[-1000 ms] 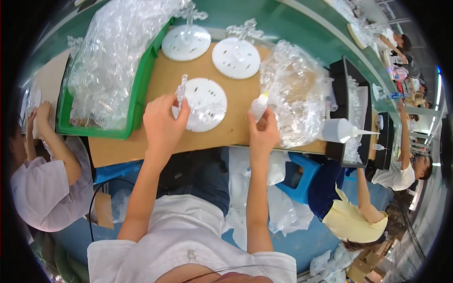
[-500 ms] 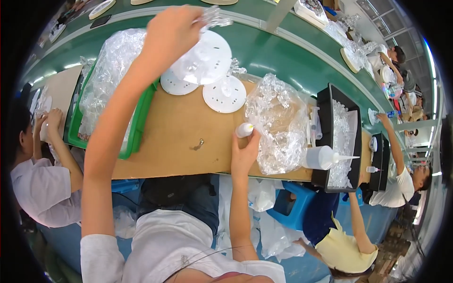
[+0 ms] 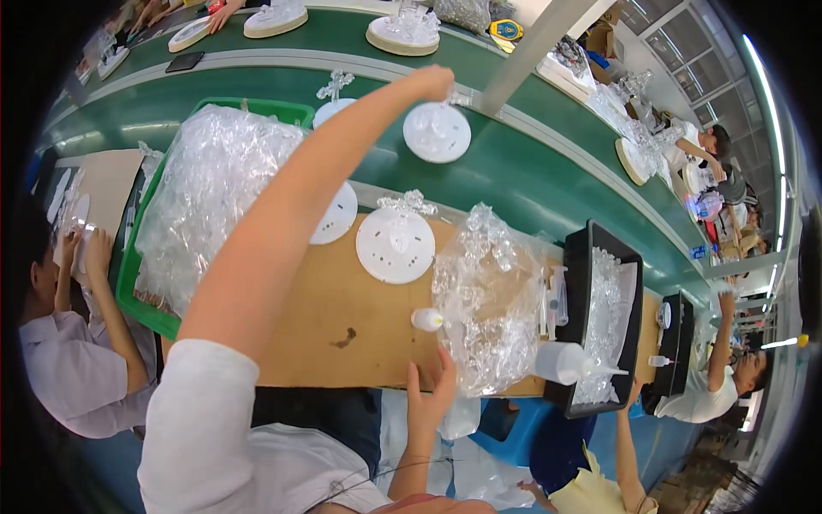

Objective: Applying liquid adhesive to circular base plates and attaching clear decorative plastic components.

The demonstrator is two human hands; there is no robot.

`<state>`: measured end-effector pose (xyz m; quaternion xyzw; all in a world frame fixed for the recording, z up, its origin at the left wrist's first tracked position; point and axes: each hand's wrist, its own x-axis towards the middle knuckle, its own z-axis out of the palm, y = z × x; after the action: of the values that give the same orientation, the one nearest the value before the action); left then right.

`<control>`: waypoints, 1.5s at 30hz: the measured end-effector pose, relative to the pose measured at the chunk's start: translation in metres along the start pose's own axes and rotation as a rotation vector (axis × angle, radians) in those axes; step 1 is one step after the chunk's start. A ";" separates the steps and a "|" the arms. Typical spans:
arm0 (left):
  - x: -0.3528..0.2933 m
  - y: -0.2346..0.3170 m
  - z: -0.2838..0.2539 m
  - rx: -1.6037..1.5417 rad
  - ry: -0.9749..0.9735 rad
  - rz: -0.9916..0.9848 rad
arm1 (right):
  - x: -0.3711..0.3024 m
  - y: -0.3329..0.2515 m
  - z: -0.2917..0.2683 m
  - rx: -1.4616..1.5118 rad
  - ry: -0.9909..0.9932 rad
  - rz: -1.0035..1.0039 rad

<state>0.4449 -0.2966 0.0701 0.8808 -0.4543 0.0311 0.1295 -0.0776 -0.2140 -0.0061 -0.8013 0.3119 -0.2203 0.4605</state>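
Note:
My left hand [image 3: 437, 83] is stretched far out over the green work surface, its fingers closed on a clear plastic ornament [image 3: 458, 99] at the far rim of a white disc [image 3: 437, 135]. My right hand [image 3: 432, 394] is at the near edge of the cardboard, thumb and fingers apart, holding nothing. Just beyond it a small white bottle [image 3: 425, 319] with a yellowish tip lies on its side. Another white disc [image 3: 395, 247] with a clear ornament lies on the cardboard. A third disc [image 3: 336, 214] is partly covered by my left forearm, and a fourth [image 3: 332, 111] sits farther back.
A green crate [image 3: 141, 310] full of clear plastic bags stands left. On the right are a bag of clear pieces [image 3: 488, 291], a nozzled squeeze bottle [image 3: 558, 362] and a black bin [image 3: 578, 283]. Co-workers sit on both sides; a metal post [image 3: 535, 47] rises beyond.
My left hand has carried the disc by its ornament away from the other discs, farther out and to the right. My right hand has let go of the small bottle and drawn back.

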 end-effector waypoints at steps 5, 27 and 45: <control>0.002 -0.006 -0.011 0.083 -0.121 -0.028 | 0.004 0.007 -0.002 0.022 0.043 0.073; -0.273 0.106 -0.189 0.188 0.268 0.361 | -0.035 -0.008 -0.030 0.154 0.090 0.025; -0.555 -0.051 -0.065 0.348 -0.064 -0.431 | -0.092 -0.018 -0.027 0.098 0.011 -0.051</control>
<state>0.1658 0.1879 0.0267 0.9666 -0.2484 0.0525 -0.0343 -0.1546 -0.1591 0.0166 -0.7845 0.2826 -0.2512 0.4915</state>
